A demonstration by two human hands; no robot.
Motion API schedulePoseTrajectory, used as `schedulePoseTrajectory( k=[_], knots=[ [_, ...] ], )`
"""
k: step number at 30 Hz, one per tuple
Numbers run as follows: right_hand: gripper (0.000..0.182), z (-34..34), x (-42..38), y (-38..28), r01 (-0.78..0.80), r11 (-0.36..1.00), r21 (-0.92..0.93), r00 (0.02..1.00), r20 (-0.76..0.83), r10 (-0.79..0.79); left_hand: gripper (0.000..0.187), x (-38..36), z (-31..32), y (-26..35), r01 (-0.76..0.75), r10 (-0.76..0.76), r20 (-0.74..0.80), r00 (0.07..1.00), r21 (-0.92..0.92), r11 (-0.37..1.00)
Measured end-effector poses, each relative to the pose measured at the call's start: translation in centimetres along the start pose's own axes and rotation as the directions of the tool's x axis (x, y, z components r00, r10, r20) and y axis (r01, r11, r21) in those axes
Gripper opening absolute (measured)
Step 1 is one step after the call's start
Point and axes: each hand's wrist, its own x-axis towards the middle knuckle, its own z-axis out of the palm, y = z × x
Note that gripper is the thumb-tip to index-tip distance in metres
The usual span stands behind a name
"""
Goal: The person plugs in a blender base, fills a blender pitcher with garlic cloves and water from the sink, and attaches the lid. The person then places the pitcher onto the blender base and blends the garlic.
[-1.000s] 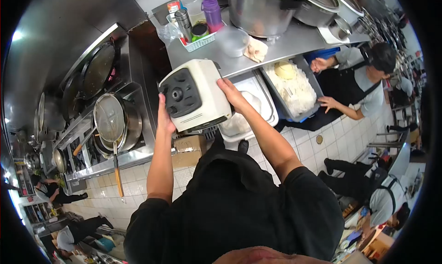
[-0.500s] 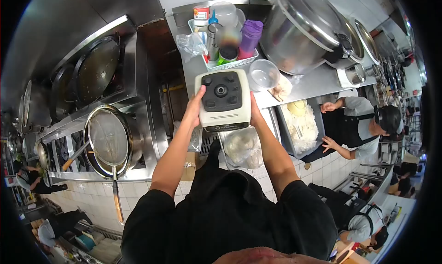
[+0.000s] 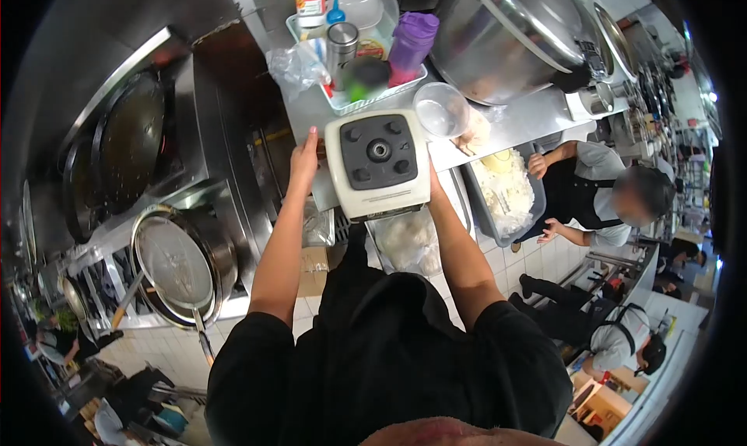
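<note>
A cream blender base (image 3: pixel 378 162) with a black top pad stands at the front of the steel counter (image 3: pixel 307 115). My right hand (image 3: pixel 433 183) is against its right side, mostly hidden by it, and holds it there. To the left of the base, my left hand (image 3: pixel 304 166) is a little apart from it, thumb stretched out and nothing seen in it. Behind the base is a white basket (image 3: pixel 377 96) with a purple bottle (image 3: pixel 412 48) and a steel tumbler (image 3: pixel 341 49). A clear plastic container (image 3: pixel 441 110) sits just behind its right corner.
A large steel pot (image 3: pixel 498 41) stands at the back right. Right of me, a co-worker (image 3: pixel 572 189) is by a grey tub (image 3: pixel 471 201) of white shredded food. Below the counter lies a bagged tray (image 3: pixel 405 240). Strainers (image 3: pixel 175 263) and a stove are on the left.
My left hand has come off the base's left side and moved left. The base now shows slightly larger and lower relative to the basket. The view has shifted, and the co-worker's hands have moved.
</note>
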Motion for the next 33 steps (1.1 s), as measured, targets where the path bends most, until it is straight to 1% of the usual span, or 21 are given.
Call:
schedulePoseTrajectory(
  k=[1, 2, 3, 4, 5, 6, 7, 10, 11, 14, 15, 18, 20, 21, 24, 26, 28, 29, 30, 32, 33],
  knots=[
    [0.068, -0.3, 0.3, 0.2, 0.018, 1.0, -0.001, 1.0, -0.011, -0.018, 0.065, 3.3, -0.2, -0.3, -0.179, 0.184, -0.02, 0.983, 0.146, 0.973],
    [0.068, -0.5, 0.4, 0.5, 0.033, 0.999, -0.004, 0.999, -0.023, -0.033, 0.063, 7.6, 0.1, -1.4, -0.342, 0.362, -0.016, 0.932, 0.287, 0.895],
    [0.068, 0.8, -0.7, -0.1, 0.009, 0.999, 0.04, 0.999, -0.033, -0.008, 0.058, 13.6, 0.8, -4.2, -0.488, 0.516, -0.086, 0.852, 0.226, 0.843],
    [0.068, 0.8, -0.8, 0.1, 0.007, 0.999, 0.047, 0.999, -0.035, -0.005, 0.057, 13.2, 1.4, -2.4, -0.396, 0.399, -0.023, 0.917, 0.076, 0.915],
    [0.068, 0.7, -0.8, 0.1, 0.004, 0.999, 0.051, 0.999, -0.035, -0.002, 0.057, 11.6, 2.4, 0.7, -0.278, 0.282, 0.058, 0.958, -0.067, 0.958],
    [0.068, 0.8, -0.8, -0.1, -0.001, 0.999, 0.053, 0.999, -0.034, 0.002, 0.057, 10.9, 3.1, 2.6, -0.139, 0.171, 0.155, 0.973, -0.198, 0.97],
    [0.068, 1.0, -0.9, -0.2, 0.018, 1.0, 0.01, 0.997, -0.069, -0.017, 0.059, 12.4, 3.4, 2.6, -0.125, 0.153, 0.149, 0.977, -0.183, 0.975],
    [0.068, 0.0, 0.0, 0.1, 0.064, 0.997, -0.045, 0.997, -0.04, -0.066, 0.057, 12.6, 3.9, 3.4, -0.131, 0.153, 0.158, 0.975, -0.144, 0.981],
    [0.068, 0.5, -0.1, -0.3, 0.064, 0.997, -0.04, 0.997, -0.043, -0.066, 0.053, 12.9, 4.1, 3.4, -0.132, 0.161, 0.134, 0.978, -0.203, 0.97],
    [0.066, 1.6, -0.9, -1.0, 0.054, 0.998, -0.015, 0.997, -0.05, -0.055, 0.05, 13.9, 3.9, 4.0, -0.081, 0.101, 0.075, 0.992, -0.234, 0.969],
    [0.065, 1.5, -0.7, -1.1, -0.022, 0.999, 0.05, 1.0, -0.02, 0.023, 0.048, 14.3, 3.7, 4.7, -0.005, 0.019, 0.067, 0.998, -0.21, 0.978],
    [0.066, 1.7, -0.5, -0.9, 0.054, 0.998, 0.018, 0.998, -0.013, -0.054, 0.05, 15.2, 3.3, 4.9, -0.056, 0.062, 0.068, 0.996, -0.088, 0.995],
    [0.066, 1.8, -1.1, -1.4, 0.018, 1.0, 0.001, 0.998, 0.066, -0.018, 0.052, 15.2, 2.9, 4.6, -0.034, 0.048, 0.129, 0.99, -0.11, 0.993],
    [0.066, 1.8, -0.9, -1.5, 0.011, 1.0, -0.01, 0.999, 0.04, -0.011, 0.064, 13.7, 2.5, 4.7, -0.001, 0.035, 0.184, 0.982, -0.18, 0.984],
    [0.066, 1.8, -1.1, -1.8, -0.036, 0.999, 0.008, 0.999, 0.023, 0.036, 0.077, 6.3, 0.3, 3.9, -0.121, 0.138, 0.103, 0.985, -0.159, 0.98],
    [0.067, 2.8, -1.5, -2.3, -0.041, 0.999, 0.005, 0.999, 0.019, 0.041, 0.085, 1.4, -0.9, 1.1, -0.184, 0.196, 0.108, 0.975, -0.114, 0.976],
    [0.068, 3.9, -2.5, -2.6, -0.023, 0.999, -0.037, 1.0, -0.015, 0.022, 0.081, -5.0, 0.2, 0.0, -0.149, 0.178, 0.118, 0.977, -0.223, 0.963],
    [0.07, 3.8, -2.8, -2.4, -0.067, 0.996, 0.06, 0.996, 0.057, 0.064, 0.083, -6.7, 0.8, -0.2, -0.136, 0.18, 0.159, 0.971, -0.255, 0.957],
    [0.073, 4.0, -3.2, -2.3, -0.032, 0.999, -0.026, 0.999, -0.006, 0.032, 0.085, -7.6, 1.3, -0.2, -0.124, 0.187, 0.202, 0.961, -0.288, 0.95],
    [0.073, 3.6, -2.7, -2.3, -0.121, 0.979, -0.162, 0.992, -0.04, 0.116, 0.076, -6.5, 1.5, -1.4, -0.112, 0.184, 0.147, 0.972, -0.399, 0.91],
    [0.073, 4.6, -3.3, -2.4, -0.042, 0.978, -0.204, 0.999, -0.024, 0.038, 0.073, -6.6, 1.6, -1.2, -0.102, 0.173, 0.122, 0.977, -0.447, 0.889]
  ],
)
